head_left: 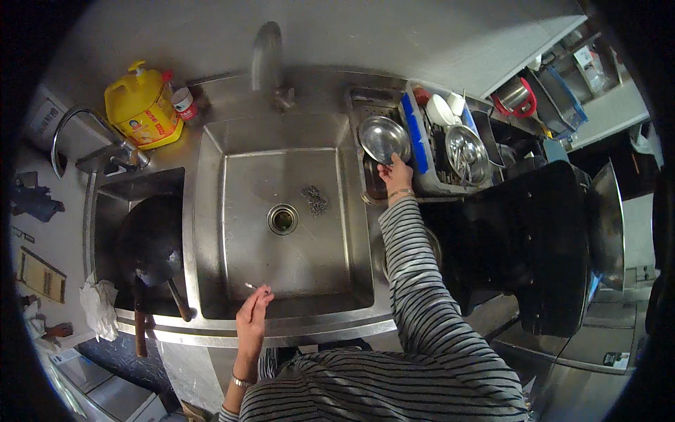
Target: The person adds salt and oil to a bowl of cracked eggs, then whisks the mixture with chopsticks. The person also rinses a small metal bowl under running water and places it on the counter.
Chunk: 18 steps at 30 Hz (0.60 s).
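My right hand [396,175] reaches to the right of the large sink and grips the near rim of a shiny stainless steel bowl [384,138]. The bowl is over a rectangular steel tray [373,97] with a perforated bottom; whether it touches the tray I cannot tell. Above the near edge of the stainless steel sink basin [253,253], my left hand [254,311] pinches a thin stick with a white end [249,285], too small to name surely. A steel wool scrubber [315,200] lies in the basin, right of the drain [283,219].
A grey crate [448,185] with bowls, cups and utensils stands right of the tray. Over the basin's back edge rises a faucet [267,58]. At left are a yellow detergent jug [143,113], a smaller sink holding a dark wok [150,237], and a white cloth [99,306].
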{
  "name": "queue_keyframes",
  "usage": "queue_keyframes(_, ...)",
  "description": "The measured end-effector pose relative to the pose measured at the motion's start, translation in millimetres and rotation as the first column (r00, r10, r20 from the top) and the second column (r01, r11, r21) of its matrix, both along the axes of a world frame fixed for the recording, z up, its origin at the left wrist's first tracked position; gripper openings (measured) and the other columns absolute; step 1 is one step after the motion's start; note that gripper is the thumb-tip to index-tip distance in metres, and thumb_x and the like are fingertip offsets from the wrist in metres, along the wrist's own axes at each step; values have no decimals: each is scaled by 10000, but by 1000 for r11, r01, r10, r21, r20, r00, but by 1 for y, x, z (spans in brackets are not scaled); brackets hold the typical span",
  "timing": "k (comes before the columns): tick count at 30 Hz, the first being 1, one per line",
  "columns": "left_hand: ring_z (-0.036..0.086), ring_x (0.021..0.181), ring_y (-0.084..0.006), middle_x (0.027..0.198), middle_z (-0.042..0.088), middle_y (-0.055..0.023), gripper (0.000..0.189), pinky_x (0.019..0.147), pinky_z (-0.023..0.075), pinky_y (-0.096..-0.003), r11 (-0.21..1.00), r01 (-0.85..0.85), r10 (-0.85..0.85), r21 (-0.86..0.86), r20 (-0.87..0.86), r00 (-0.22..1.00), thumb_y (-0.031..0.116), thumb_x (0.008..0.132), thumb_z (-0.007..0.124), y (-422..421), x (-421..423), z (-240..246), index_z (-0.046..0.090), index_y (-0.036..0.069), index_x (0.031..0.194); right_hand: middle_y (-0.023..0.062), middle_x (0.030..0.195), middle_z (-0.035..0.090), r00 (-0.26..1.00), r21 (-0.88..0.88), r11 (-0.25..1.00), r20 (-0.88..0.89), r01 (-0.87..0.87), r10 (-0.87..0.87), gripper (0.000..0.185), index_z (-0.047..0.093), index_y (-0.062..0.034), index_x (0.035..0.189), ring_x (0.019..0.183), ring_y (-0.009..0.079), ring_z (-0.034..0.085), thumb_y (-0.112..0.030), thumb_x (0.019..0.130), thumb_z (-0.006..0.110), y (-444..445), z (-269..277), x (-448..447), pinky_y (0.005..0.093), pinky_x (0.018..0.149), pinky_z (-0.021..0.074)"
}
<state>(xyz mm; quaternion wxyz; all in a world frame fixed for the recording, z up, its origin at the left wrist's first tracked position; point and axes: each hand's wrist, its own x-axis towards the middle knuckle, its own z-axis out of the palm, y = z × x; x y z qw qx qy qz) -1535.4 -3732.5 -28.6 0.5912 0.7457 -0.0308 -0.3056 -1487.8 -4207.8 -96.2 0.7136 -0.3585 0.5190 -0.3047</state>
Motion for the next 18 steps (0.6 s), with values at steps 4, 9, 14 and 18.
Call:
queue_keyframes(4, 620, 1112, -230, 1199, 644, -155, 339, 997, 449, -335, 971, -29, 22, -238, -30, 999, 173, 1009, 501, 14, 4, 16, 578, -45, 1257, 60, 626, 501, 989, -172, 984, -124, 52, -74, 91, 493, -18, 893, 448, 147, 467, -82, 889, 559, 4, 1, 12, 304, 381, 328)
queue_keyframes(9, 594, 1171, -320, 1278, 596, -218, 488, 1056, 398, -434, 844, 43, -123, -535, -115, 986, 333, 987, 523, 4, 26, 93, 538, -23, 1320, -30, 601, 460, 970, -527, 814, -142, -242, 196, 117, 582, -46, 787, 441, 87, 405, -121, 877, 587, 31, 12, 79, 249, 396, 293)
queue_keyframes(14, 613, 1107, -350, 1177, 604, -282, 613, 978, 465, -473, 509, 95, -113, -856, 43, 993, 451, 949, 533, 10, 12, 156, 503, -76, 1261, 249, 901, 656, 662, -621, 229, -704, -750, 259, 380, 656, 40, 1013, 842, 427, 619, -294, 837, 616, 49, 26, 177, 472, 748, 477)
queue_keyframes(18, 648, 1011, -372, 1063, 627, -314, 727, 912, 497, -524, 536, 31, -504, -844, -290, 814, 571, 956, 446, 34, 31, 169, 482, -118, 1186, 232, 982, 674, 655, -662, -13, -745, -750, 128, 320, 668, 1, 971, 959, 414, 636, -290, 866, 586, 59, 29, 246, 486, 834, 512)
